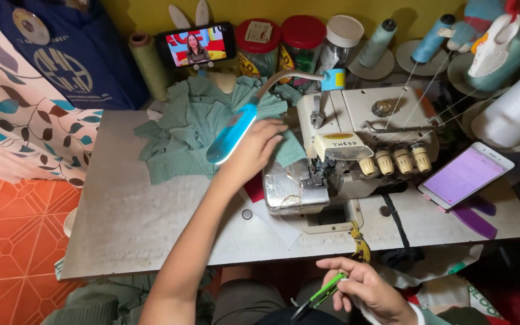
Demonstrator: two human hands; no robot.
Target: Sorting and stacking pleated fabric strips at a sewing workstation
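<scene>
Grey sewing table point(127, 222) — left hand point(254, 150) reaches forward, fingers spread flat on the green fabric pile point(194, 126) left of the overlock machine point(356, 150); right hand point(365, 289), near the lap, grips green-handled snips point(320, 296).

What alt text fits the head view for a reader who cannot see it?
At a sewing machine on a grey table, the left hand rests on green fabric pieces beside a blue lamp, while the right hand holds green-handled snips near the lap.

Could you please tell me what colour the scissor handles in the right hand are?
Bright green scissor handles, held in the right hand; head view.
</scene>
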